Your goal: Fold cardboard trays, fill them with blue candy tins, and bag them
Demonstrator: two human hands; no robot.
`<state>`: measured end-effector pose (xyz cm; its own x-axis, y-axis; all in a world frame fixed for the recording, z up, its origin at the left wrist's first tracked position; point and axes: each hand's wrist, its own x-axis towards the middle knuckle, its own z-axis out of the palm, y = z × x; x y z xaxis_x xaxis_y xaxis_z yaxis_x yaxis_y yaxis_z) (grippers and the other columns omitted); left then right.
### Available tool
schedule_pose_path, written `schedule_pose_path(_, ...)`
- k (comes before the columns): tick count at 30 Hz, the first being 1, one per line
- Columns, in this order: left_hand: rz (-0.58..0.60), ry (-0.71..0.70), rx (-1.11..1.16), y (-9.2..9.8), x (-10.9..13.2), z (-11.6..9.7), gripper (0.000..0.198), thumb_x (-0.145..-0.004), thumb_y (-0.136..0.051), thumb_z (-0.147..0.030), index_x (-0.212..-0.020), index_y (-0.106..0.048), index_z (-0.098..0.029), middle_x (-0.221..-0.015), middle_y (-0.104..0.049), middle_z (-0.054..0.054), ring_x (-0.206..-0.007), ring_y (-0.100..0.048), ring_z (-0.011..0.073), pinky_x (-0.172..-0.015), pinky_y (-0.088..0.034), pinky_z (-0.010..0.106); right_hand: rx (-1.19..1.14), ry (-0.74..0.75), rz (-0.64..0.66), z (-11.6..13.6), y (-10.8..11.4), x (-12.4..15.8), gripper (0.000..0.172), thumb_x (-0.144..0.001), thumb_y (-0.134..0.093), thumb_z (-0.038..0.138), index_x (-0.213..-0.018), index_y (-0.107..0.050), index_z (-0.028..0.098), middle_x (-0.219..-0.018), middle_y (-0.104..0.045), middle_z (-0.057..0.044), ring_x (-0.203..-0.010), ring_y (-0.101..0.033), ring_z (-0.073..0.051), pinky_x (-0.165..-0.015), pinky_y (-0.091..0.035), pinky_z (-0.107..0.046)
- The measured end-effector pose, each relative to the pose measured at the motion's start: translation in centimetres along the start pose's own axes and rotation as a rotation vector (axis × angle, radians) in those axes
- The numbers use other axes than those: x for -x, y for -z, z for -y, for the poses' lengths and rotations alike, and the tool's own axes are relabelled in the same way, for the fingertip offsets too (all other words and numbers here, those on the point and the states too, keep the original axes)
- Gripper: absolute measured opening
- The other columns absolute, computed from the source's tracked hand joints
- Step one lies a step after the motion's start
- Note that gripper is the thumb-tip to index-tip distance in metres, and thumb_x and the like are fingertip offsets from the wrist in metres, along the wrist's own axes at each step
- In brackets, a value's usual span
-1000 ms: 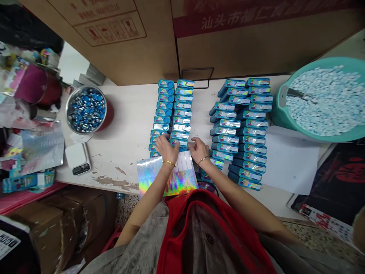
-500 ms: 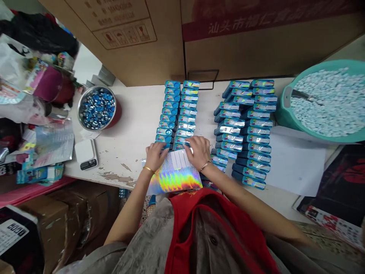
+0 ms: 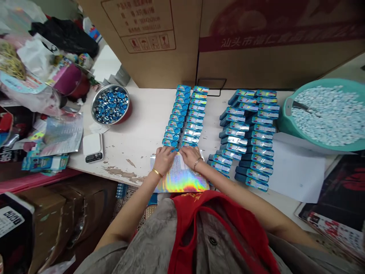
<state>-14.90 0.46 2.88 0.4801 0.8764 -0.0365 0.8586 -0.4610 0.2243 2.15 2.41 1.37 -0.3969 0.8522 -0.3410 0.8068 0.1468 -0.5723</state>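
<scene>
Close by, saw the shiny sheet (image 3: 182, 184) at the front edge of the white table (image 3: 144, 121), just past the red apron (image 3: 182, 217). Looked thin, very light and bendy, with a smooth face likely to slip. Seemed easy to crease, so best to take hold gently, by the edges.

At the far edge of the sheet, saw the left hand (image 3: 164, 160) and the right hand (image 3: 190, 156), with bent fingers and tips almost meeting. Seemed to touch the sheet with both, but could not make out any pinch because of the knuckles.

Just past the sheet, found two rows of little blue tins (image 3: 176, 118), likely light, stiff and slick, best held by the sides. Right of the sheet, found more blue tins (image 3: 234, 140).

Farther off, left of the sheet, saw a bowl (image 3: 127, 114); far right of the sheet, a green tub (image 3: 285, 123). Beyond the sheet, behind the tins, saw a big brown carton (image 3: 162, 70).
</scene>
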Motion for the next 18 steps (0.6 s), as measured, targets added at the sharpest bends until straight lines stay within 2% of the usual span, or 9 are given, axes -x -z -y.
schedule_pose_path(5, -0.126, -0.010, 0.010, -0.4, 0.1, -1.1, 0.016, -0.087, -0.051, -0.019, -0.097, -0.063, -0.023, -0.118, -0.063, 0.008, -0.103, -0.053, 0.0249, -0.084, -0.034, 0.041, 0.014, -0.002, -0.011, -0.2, 0.9, -0.8, 0.028, -0.094, -0.038, 0.026, -0.088, -0.065, 0.021, -0.096, -0.069, -0.005, -0.093, -0.057, -0.021, -0.073, -0.028, -0.031)
schedule_pose_path(8, -0.235, 0.010, 0.125, 0.8, -0.5, -1.9, 0.010, -0.088, -0.051, -0.022, -0.088, -0.061, -0.021, -0.106, -0.066, 0.009, -0.095, -0.056, 0.0226, -0.079, -0.037, 0.038, 0.031, -0.001, -0.037, -0.7, 2.6, -2.5, 0.030, -0.094, -0.037, 0.027, -0.087, -0.065, 0.021, -0.095, -0.069, -0.006, -0.093, -0.057, -0.022, -0.075, -0.028, -0.032)
schedule_pose_path(10, -0.343, 0.032, 0.265, 2.1, -1.3, -2.6, 0.007, -0.087, -0.053, -0.024, -0.085, -0.059, -0.020, -0.094, -0.066, 0.007, -0.088, -0.057, 0.0201, -0.078, -0.039, 0.036, 0.048, -0.006, -0.070, -1.6, 4.5, -4.7, 0.032, -0.094, -0.034, 0.027, -0.088, -0.065, 0.020, -0.096, -0.069, -0.007, -0.093, -0.056, -0.023, -0.076, -0.028, -0.034)
schedule_pose_path(12, -0.457, 0.117, 0.452, 3.3, -2.4, -3.3, 0.005, -0.085, -0.056, -0.024, -0.082, -0.057, -0.020, -0.085, -0.064, 0.004, -0.083, -0.058, 0.0176, -0.078, -0.040, 0.035, 0.080, -0.010, -0.128, -2.9, 6.7, -7.4, 0.034, -0.094, -0.032, 0.027, -0.091, -0.066, 0.020, -0.097, -0.068, -0.009, -0.094, -0.055, -0.024, -0.080, -0.029, -0.036)
schedule_pose_path(14, -0.530, 0.269, 0.685, 4.0, -3.4, -3.9, 0.007, -0.083, -0.060, -0.025, -0.079, -0.056, -0.020, -0.079, -0.061, 0.002, -0.078, -0.058, 0.0155, -0.075, -0.043, 0.032, 0.122, 0.006, -0.240, -4.4, 8.8, -9.8, 0.032, -0.093, -0.036, 0.030, -0.099, -0.066, 0.018, -0.102, -0.066, -0.011, -0.099, -0.052, -0.027, -0.085, -0.029, -0.041)
schedule_pose_path(16, -0.533, 0.437, 0.941, 3.9, -4.3, -4.3, 0.011, -0.080, -0.064, -0.027, -0.076, -0.056, -0.020, -0.074, -0.059, 0.000, -0.073, -0.056, 0.0136, -0.070, -0.044, 0.029, 0.105, 0.053, -0.397, -5.5, 10.1, -10.9, 0.036, -0.091, -0.042, 0.037, -0.113, -0.061, 0.016, -0.113, -0.061, -0.014, -0.107, -0.047, -0.030, -0.092, -0.027, -0.046)
schedule_pose_path(18, -0.498, 0.577, 1.166, 3.2, -4.8, -4.7, 0.016, -0.075, -0.069, -0.029, -0.074, -0.056, -0.019, -0.072, -0.058, -0.001, -0.069, -0.055, 0.0121, -0.067, -0.044, 0.026, -0.039, 0.103, -0.524, -6.0, 10.1, -10.0, 0.045, -0.091, -0.042, 0.047, -0.121, -0.056, 0.016, -0.117, -0.058, -0.015, -0.109, -0.046, -0.030, -0.094, -0.029, -0.046)
